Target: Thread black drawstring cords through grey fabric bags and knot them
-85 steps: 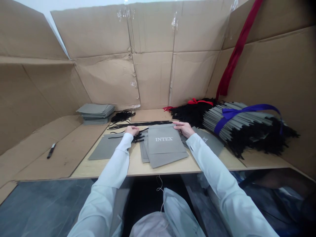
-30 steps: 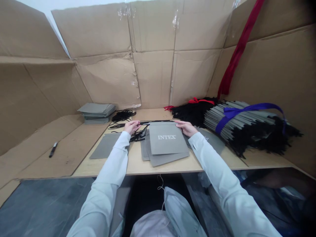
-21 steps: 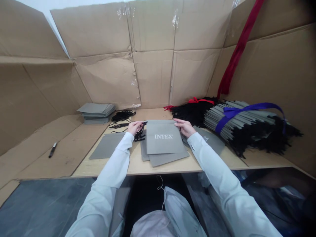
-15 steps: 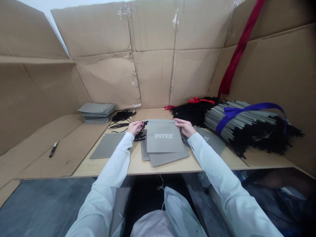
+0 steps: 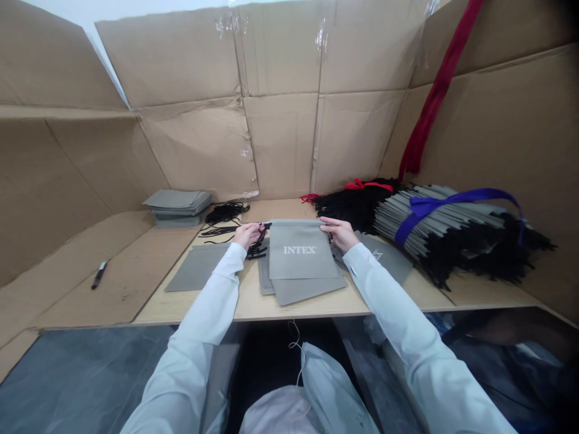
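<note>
A grey INTEX pouch (image 5: 299, 256) lies on top of other grey pouches (image 5: 307, 289) on the wooden table (image 5: 253, 301). My right hand (image 5: 337, 234) pinches the pouch's top right corner. At its top left corner, my left hand (image 5: 248, 234) is closed on a black cord (image 5: 259, 243). The pouch's top hem looks slightly gathered between the two hands.
A flat grey pouch (image 5: 194, 276) lies left of my left arm. Loose black cords (image 5: 225, 213) and a grey stack (image 5: 177, 207) sit at the back left. A bundle of pouches tied with blue ribbon (image 5: 452, 220) fills the right. A black marker (image 5: 98, 275) lies on the cardboard at left.
The top pouch has shifted a little left and its top edge has bunched. My left hand moved right toward the pouch's corner, still on the cord; the long cord behind the pouch has shortened.
</note>
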`<action>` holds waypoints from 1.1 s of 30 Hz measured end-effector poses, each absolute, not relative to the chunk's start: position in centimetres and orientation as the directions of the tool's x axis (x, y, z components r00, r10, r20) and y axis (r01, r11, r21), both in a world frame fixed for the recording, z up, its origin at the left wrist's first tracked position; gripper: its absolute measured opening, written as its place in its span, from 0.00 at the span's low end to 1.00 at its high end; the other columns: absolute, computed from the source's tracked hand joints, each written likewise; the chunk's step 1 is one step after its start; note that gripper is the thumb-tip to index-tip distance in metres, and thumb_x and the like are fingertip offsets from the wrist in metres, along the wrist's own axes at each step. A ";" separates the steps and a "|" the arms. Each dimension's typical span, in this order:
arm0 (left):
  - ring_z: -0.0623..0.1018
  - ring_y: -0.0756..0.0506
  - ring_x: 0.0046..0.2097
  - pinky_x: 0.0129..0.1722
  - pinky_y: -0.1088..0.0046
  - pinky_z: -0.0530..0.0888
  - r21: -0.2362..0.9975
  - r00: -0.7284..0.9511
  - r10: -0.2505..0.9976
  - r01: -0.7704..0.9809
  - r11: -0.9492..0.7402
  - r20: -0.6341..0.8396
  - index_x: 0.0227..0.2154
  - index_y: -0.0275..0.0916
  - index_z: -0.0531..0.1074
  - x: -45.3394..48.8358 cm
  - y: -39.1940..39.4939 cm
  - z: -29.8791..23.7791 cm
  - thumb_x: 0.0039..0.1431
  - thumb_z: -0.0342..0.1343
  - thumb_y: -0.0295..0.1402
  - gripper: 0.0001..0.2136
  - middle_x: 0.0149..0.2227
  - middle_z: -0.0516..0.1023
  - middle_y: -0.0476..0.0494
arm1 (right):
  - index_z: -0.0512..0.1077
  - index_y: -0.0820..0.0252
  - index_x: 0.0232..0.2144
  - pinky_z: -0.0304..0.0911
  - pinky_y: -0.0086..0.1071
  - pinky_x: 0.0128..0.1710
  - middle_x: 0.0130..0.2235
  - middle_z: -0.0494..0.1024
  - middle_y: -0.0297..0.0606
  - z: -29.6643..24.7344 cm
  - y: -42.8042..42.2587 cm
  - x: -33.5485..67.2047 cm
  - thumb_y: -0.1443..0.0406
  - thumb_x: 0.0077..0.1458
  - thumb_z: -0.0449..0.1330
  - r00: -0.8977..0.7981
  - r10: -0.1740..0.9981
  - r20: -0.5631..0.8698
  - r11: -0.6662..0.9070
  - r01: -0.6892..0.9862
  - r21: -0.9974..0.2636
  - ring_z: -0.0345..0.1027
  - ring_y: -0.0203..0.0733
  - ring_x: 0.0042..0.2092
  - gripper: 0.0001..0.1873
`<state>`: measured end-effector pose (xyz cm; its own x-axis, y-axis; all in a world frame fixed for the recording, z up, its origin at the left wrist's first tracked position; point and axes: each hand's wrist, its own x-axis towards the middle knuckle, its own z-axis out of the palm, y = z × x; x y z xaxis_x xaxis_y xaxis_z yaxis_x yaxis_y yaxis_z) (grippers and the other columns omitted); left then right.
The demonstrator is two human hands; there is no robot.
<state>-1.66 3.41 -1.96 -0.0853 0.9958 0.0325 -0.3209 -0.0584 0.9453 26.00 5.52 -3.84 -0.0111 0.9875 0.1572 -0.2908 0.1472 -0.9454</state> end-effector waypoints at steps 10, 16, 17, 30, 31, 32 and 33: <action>0.74 0.46 0.31 0.36 0.70 0.70 0.890 -0.092 0.996 -0.452 -0.056 0.016 0.26 0.27 0.68 -1.4 3.6 -2.5 0.44 0.52 0.22 0.04 0.27 0.74 0.39 | 0.72 0.62 0.30 0.62 0.27 0.33 0.32 0.74 0.37 -4.2 5.7 25.8 0.72 0.27 0.64 0.033 0.973 0.229 0.230 -0.234 -0.945 0.66 0.34 0.32 0.19; 0.74 0.47 0.32 0.34 0.72 0.71 0.838 -0.103 0.995 -0.543 -0.048 -0.010 0.26 0.27 0.68 -0.9 3.5 -3.1 0.44 0.52 0.21 0.04 0.28 0.74 0.39 | 0.72 0.61 0.29 0.62 0.29 0.35 0.36 0.73 0.38 -4.2 5.6 25.7 0.70 0.30 0.63 0.001 0.964 0.265 0.260 -0.191 -0.946 0.65 0.37 0.37 0.16; 0.74 0.47 0.31 0.33 0.72 0.71 0.841 -0.111 0.994 -0.539 -0.051 -0.011 0.26 0.27 0.68 -0.9 3.4 -3.0 0.44 0.52 0.21 0.04 0.27 0.74 0.39 | 0.72 0.61 0.29 0.61 0.29 0.35 0.36 0.73 0.38 -4.3 5.7 25.7 0.71 0.30 0.62 -0.009 0.966 0.259 0.253 -0.188 -0.949 0.65 0.37 0.37 0.16; 0.74 0.49 0.29 0.37 0.73 0.69 0.909 -0.143 0.988 -0.418 -0.011 -0.054 0.24 0.27 0.69 -0.7 3.7 -2.8 0.47 0.49 0.23 0.05 0.22 0.73 0.39 | 0.70 0.61 0.32 0.58 0.23 0.22 0.28 0.73 0.34 -4.0 5.5 25.7 0.65 0.33 0.62 -0.055 0.982 0.181 0.165 -0.227 -0.960 0.63 0.29 0.24 0.17; 0.74 0.49 0.29 0.37 0.72 0.69 0.917 -0.137 0.989 -0.400 -0.003 -0.056 0.24 0.27 0.69 -0.6 3.7 -3.0 0.48 0.48 0.24 0.05 0.22 0.73 0.40 | 0.69 0.60 0.33 0.58 0.23 0.21 0.27 0.73 0.32 -4.0 5.5 25.7 0.65 0.33 0.62 -0.029 0.984 0.178 0.164 -0.264 -0.951 0.63 0.29 0.24 0.18; 0.74 0.49 0.29 0.38 0.72 0.68 0.924 -0.129 0.990 -0.382 0.006 -0.059 0.24 0.28 0.69 -0.6 3.7 -3.1 0.49 0.48 0.25 0.06 0.22 0.73 0.40 | 0.68 0.59 0.33 0.58 0.22 0.21 0.26 0.72 0.31 -3.9 5.6 25.7 0.65 0.32 0.62 0.009 0.986 0.166 0.161 -0.303 -0.939 0.63 0.29 0.24 0.19; 0.74 0.50 0.29 0.38 0.72 0.68 0.932 -0.122 0.991 -0.363 0.012 -0.060 0.24 0.28 0.68 -0.5 3.7 -3.2 0.49 0.47 0.26 0.07 0.22 0.73 0.40 | 0.68 0.58 0.33 0.58 0.22 0.21 0.25 0.71 0.30 -3.9 5.6 25.8 0.65 0.31 0.63 0.052 0.988 0.146 0.155 -0.339 -0.928 0.63 0.28 0.23 0.20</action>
